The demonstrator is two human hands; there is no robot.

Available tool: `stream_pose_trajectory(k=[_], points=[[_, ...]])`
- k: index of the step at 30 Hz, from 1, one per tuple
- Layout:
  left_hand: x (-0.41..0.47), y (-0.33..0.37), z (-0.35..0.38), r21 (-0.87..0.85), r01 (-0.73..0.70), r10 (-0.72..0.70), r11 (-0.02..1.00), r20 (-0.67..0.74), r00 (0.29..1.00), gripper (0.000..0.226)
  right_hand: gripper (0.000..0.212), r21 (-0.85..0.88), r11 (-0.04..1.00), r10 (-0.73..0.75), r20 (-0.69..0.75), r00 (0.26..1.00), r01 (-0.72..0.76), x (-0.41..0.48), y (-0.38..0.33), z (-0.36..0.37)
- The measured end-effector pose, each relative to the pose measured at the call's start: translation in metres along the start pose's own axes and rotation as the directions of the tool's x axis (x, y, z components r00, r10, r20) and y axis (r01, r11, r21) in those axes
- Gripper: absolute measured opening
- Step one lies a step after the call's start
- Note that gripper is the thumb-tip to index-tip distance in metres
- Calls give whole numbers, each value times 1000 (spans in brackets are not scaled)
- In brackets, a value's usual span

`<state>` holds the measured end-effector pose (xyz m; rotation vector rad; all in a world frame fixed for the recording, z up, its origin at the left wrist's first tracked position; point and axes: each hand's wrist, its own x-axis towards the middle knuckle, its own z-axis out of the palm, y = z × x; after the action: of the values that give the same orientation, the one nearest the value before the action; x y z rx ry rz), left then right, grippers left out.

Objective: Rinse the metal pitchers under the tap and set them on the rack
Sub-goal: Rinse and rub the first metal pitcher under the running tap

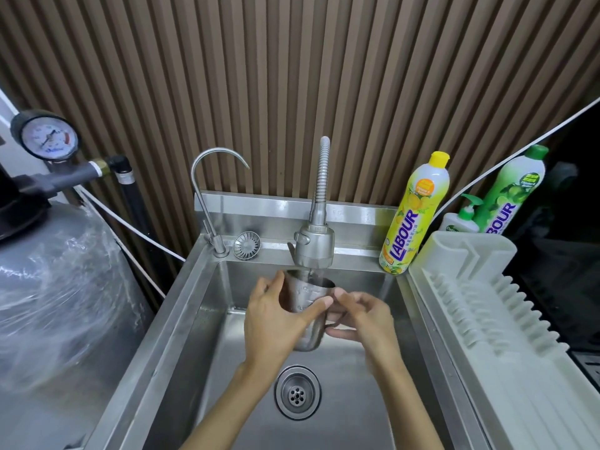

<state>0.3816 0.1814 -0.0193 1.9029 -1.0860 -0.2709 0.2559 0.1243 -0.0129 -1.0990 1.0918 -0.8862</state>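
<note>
A steel pitcher (305,295) with measuring marks is held upright over the sink (191,306), its mouth just under the spray tap head (314,245). Water runs from the tap into it. My left hand (276,323) wraps around the pitcher's body from the left. My right hand (363,319) is at the pitcher's right side with fingers curled at the handle. The white plastic drying rack (487,306) stands to the right of the sink, with nothing on it.
A thin gooseneck tap (207,196) and a loose strainer (246,244) sit on the sink's back ledge. Yellow (412,216) and green (509,193) detergent bottles and a small pump bottle (461,219) stand back right. A grey tank (58,293) with a pressure gauge (45,138) is left.
</note>
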Motion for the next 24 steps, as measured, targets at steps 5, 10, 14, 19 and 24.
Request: stream_pose_trajectory(k=[5,10,14,19,24], points=[[0,-10,19,-380,168,-87,910,222,971,58,25,-619,765,-325,-135,936,176,-6,-19,-6],[10,-7,32,-678,149,-5,720,209,978,68,10,-358,874,-388,-102,916,330,-6,-16,0],[23,-9,22,-617,-53,81,785,16,997,92,18,-4,970,-242,29,970,242,10,0,7],[18,-2,3,-119,-188,171,975,-142,975,88,13,202,977,-98,150,984,66,18,21,14],[5,-2,8,-34,-35,27,999,-215,976,101,19,28,996,-85,92,992,83,14,6,5]])
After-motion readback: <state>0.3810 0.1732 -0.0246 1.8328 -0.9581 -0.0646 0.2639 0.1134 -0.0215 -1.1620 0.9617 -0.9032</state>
